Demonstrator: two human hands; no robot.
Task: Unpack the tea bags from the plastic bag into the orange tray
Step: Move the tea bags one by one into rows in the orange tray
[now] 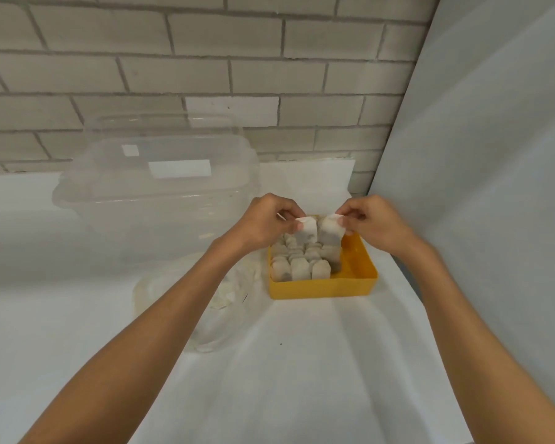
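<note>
The orange tray (359, 285) sits on the white table, its left part filled with several upright tea bags (300, 267) in rows. Above the tray's far end, my left hand (266, 222) pinches one tea bag (308, 233) by its top edge. My right hand (370, 224) pinches a second tea bag (330, 233) right beside it. The two bags hang side by side and nearly touch. The clear plastic bag (205, 302) lies crumpled on the table left of the tray, partly hidden under my left forearm, with pale tea bags inside.
A large clear plastic container (161, 187) with a lid stands at the back left. A brick wall runs behind the table, and a grey panel (494, 155) rises along the right side close to the tray. White table surface extends toward me.
</note>
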